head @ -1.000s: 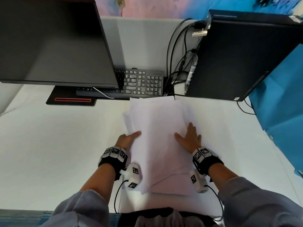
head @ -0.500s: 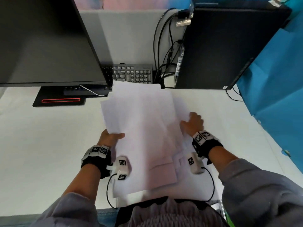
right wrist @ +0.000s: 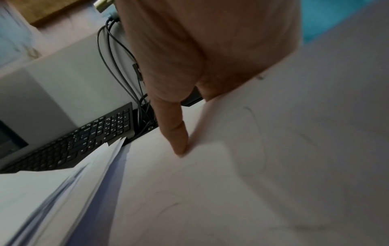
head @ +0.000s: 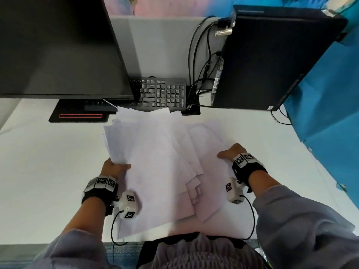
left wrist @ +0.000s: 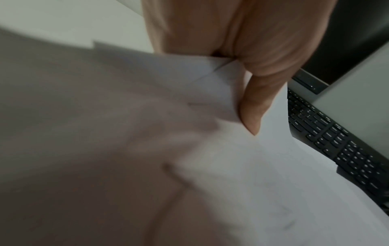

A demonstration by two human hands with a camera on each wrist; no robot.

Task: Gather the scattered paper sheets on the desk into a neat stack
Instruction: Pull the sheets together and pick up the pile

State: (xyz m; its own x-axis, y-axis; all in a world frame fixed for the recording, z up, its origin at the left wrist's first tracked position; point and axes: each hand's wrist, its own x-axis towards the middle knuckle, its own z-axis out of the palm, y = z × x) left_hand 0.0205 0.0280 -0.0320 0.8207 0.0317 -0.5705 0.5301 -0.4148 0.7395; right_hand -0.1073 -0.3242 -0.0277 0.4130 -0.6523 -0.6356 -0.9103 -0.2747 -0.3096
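A white tabletop (head: 38, 171) carries a monitor (head: 58, 45), computer tower (head: 272, 59) and keyboard (head: 163, 93) at its far side. The fanned paper sheets (head: 165, 162) lie in the middle. The left hand (head: 114, 167) pinches their left edge; the right hand (head: 231, 154) presses loose sheets flat, fingers hidden. Best to sweep the right sheets inward, then square the edges.

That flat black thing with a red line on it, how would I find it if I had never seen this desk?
Start at the big dark monitor at the back left of the white desk. Directly beneath its lower edge lies a flat black monitor base, left of the black keyboard. Unlike the other black things nearby, it carries a thin red outlined slot along its front.
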